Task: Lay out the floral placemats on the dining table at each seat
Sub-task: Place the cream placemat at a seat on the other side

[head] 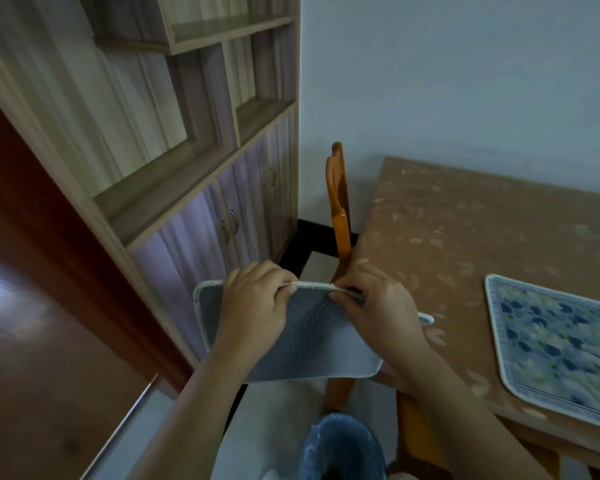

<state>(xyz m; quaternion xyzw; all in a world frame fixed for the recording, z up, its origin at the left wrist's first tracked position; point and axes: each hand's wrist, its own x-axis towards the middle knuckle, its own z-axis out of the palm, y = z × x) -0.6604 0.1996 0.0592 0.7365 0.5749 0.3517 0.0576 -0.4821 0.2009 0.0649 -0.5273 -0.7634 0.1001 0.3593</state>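
Left hand (253,299) and right hand (371,306) both pinched the top edge of a grey-backed, white-trimmed placemat (312,344). A blue floral placemat (555,344) lay on the tan table (447,220), right of the right hand.

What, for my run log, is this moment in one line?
left hand: grips held placemat edge | right hand: pinches same edge | held placemat: grey backing showing | second placemat: floral side up on table

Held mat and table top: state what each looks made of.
Held mat: probably soft fabric, since it bends; grey underside with small raised dots, perhaps non-slip rubber; cream bound edge. Table top: smooth tan with pale leaf print, likely laminate or plastic cover.
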